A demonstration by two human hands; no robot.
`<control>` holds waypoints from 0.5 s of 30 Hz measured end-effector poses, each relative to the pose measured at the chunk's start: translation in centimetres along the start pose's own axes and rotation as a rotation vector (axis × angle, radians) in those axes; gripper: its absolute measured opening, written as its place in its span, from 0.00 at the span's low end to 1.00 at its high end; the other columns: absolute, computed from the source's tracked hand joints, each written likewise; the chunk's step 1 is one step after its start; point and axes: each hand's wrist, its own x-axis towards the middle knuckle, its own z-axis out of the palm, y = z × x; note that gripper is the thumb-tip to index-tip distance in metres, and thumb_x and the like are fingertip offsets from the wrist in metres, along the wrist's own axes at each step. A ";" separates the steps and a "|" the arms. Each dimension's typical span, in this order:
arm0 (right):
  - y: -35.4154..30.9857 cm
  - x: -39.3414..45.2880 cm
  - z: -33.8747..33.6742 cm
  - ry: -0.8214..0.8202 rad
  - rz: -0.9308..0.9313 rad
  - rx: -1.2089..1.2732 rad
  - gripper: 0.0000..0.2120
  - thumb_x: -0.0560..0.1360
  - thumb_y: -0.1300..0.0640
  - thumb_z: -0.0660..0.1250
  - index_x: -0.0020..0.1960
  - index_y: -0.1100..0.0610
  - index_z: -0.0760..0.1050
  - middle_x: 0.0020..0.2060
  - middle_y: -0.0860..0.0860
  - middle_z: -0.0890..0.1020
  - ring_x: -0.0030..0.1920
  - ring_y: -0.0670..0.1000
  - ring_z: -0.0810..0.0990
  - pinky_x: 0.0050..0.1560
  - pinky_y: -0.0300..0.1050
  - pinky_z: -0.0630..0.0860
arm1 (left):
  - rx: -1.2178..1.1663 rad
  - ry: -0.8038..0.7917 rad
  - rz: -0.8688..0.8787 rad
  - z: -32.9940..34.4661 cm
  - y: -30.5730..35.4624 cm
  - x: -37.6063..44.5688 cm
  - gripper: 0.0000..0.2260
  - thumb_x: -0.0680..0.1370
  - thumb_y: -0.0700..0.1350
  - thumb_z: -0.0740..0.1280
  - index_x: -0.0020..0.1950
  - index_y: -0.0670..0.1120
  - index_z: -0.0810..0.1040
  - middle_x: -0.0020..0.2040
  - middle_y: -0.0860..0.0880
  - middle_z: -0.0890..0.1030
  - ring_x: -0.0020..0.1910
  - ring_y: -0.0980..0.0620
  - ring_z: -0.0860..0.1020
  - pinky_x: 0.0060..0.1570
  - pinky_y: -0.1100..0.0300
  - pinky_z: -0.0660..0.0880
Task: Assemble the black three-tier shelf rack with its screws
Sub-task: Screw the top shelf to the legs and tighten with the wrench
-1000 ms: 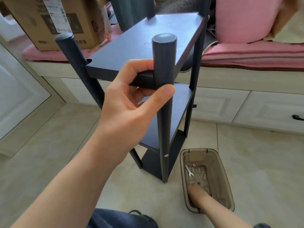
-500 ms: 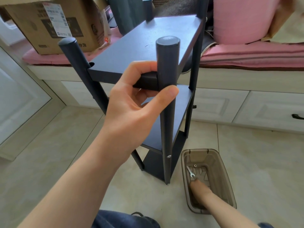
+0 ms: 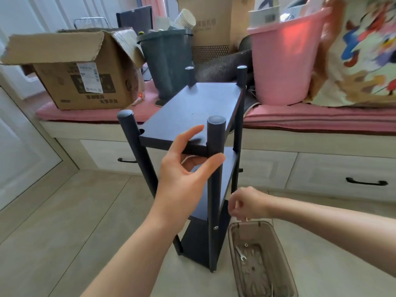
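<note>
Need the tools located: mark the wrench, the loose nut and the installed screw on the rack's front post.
wrench [image 3: 240, 253], head view, on its shaft.
nut [image 3: 246, 245], head view, its centre.
screw [image 3: 215, 227], head view, on its head.

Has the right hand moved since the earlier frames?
Yes. The right hand has risen out of the brown plastic bin, where it was reaching before, and now sits above the bin's far rim, beside the shelf rack, fingers curled.
</note>
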 end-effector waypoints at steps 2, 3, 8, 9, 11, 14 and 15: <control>-1.8 -2.2 -2.9 0.105 0.005 0.308 0.04 0.78 0.57 0.69 0.46 0.55 0.80 0.35 0.50 0.85 0.34 0.44 0.84 0.35 0.33 0.77 | 0.016 0.029 0.008 0.2 0.2 -0.2 0.23 0.68 0.51 0.77 0.62 0.57 0.79 0.49 0.54 0.84 0.50 0.55 0.84 0.51 0.67 0.79; -2.6 -3.2 -4.0 0.162 0.003 0.456 0.04 0.78 0.57 0.69 0.47 0.56 0.81 0.35 0.52 0.86 0.35 0.46 0.85 0.35 0.34 0.77 | 0.017 0.042 0.014 0.2 0.2 -0.3 0.22 0.68 0.52 0.77 0.61 0.56 0.79 0.48 0.55 0.85 0.50 0.55 0.84 0.51 0.68 0.78; -5.3 -7.0 -6.7 0.222 -0.062 1.090 0.09 0.78 0.58 0.69 0.53 0.63 0.81 0.43 0.59 0.86 0.43 0.53 0.86 0.39 0.38 0.79 | -0.003 0.141 0.028 -0.2 0.3 -0.6 0.22 0.67 0.52 0.77 0.60 0.54 0.80 0.48 0.55 0.85 0.50 0.54 0.85 0.50 0.69 0.78; -5.8 -7.1 -6.8 0.207 -0.078 1.147 0.09 0.78 0.59 0.69 0.55 0.64 0.81 0.45 0.59 0.86 0.45 0.53 0.87 0.40 0.38 0.80 | -0.016 0.162 0.026 -0.4 0.2 -0.6 0.22 0.66 0.52 0.77 0.60 0.54 0.81 0.48 0.55 0.85 0.50 0.53 0.85 0.49 0.68 0.78; -6.8 -7.1 -6.8 0.179 -0.108 1.245 0.10 0.78 0.60 0.70 0.55 0.64 0.80 0.47 0.60 0.86 0.47 0.54 0.87 0.41 0.40 0.81 | -0.037 0.197 0.022 -1.1 0.3 -0.5 0.22 0.66 0.51 0.78 0.59 0.54 0.81 0.47 0.53 0.86 0.49 0.52 0.85 0.49 0.68 0.78; -8.3 -6.0 -6.2 0.132 -0.148 1.376 0.11 0.76 0.61 0.70 0.56 0.66 0.79 0.49 0.62 0.86 0.50 0.56 0.86 0.41 0.40 0.82 | -0.052 0.231 0.022 -2.8 0.5 0.1 0.21 0.66 0.50 0.78 0.59 0.54 0.82 0.45 0.52 0.86 0.47 0.52 0.85 0.49 0.66 0.79; -8.9 -5.5 -6.1 0.128 -0.159 1.424 0.12 0.75 0.61 0.70 0.56 0.67 0.79 0.50 0.62 0.85 0.50 0.57 0.86 0.41 0.40 0.82 | -0.064 0.244 0.016 -3.4 0.6 0.3 0.20 0.66 0.49 0.78 0.58 0.55 0.82 0.45 0.52 0.86 0.47 0.52 0.85 0.50 0.64 0.80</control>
